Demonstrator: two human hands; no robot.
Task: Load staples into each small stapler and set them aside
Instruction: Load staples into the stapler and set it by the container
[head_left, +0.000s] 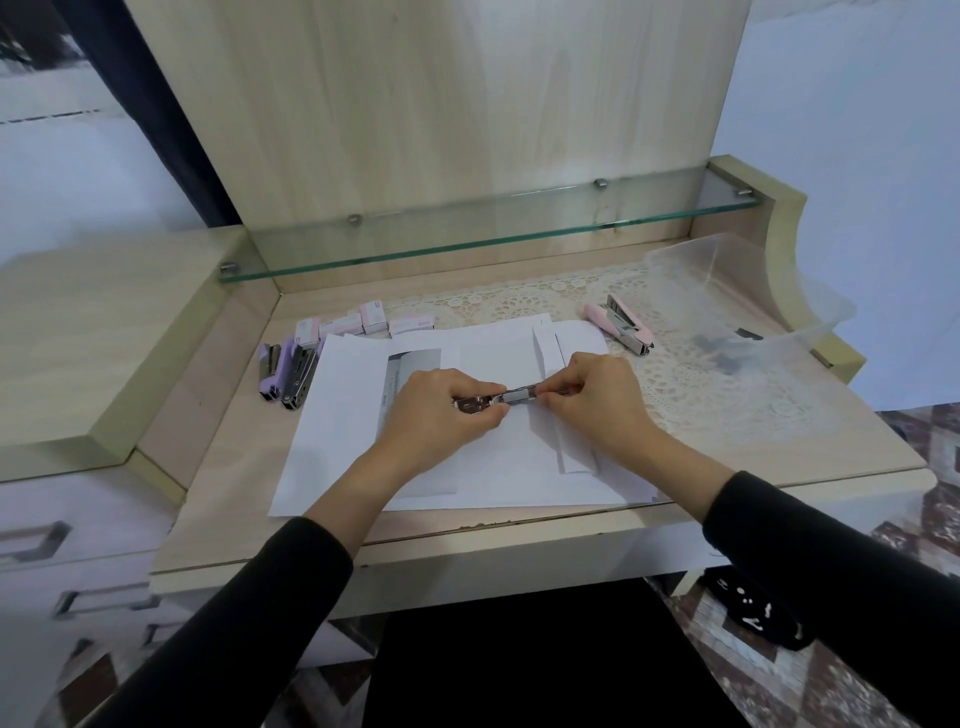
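Both pinch silver stapler (511, 397) — left hand (441, 411), right hand (598, 401); clear tub (737, 275) holds few dark pieces (719, 351).

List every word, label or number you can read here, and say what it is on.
Nothing reads cleanly.
Staple boxes: label marks, too blurred.
Grey strip on the paper: a line of print, too small.
Black object at lower right: white marks, not legible.
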